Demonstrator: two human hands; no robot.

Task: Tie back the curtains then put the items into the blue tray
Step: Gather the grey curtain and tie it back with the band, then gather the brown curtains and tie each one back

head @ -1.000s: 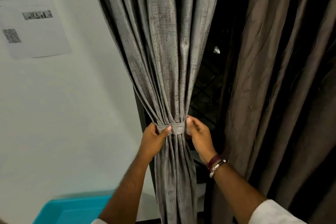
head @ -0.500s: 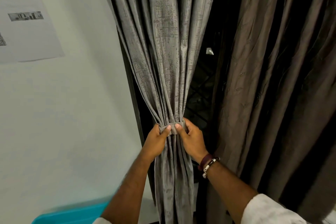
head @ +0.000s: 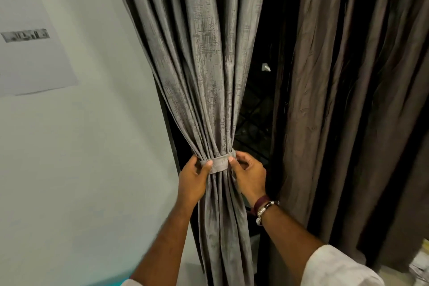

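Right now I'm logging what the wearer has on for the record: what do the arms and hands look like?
Both hands are bare, no gloves. The left hand shows no jewellery. The right hand has a dark maroon band at the wrist and beside it a dark bracelet with silver metal fittings. White sleeves are pushed up, leaving the forearms uncovered.
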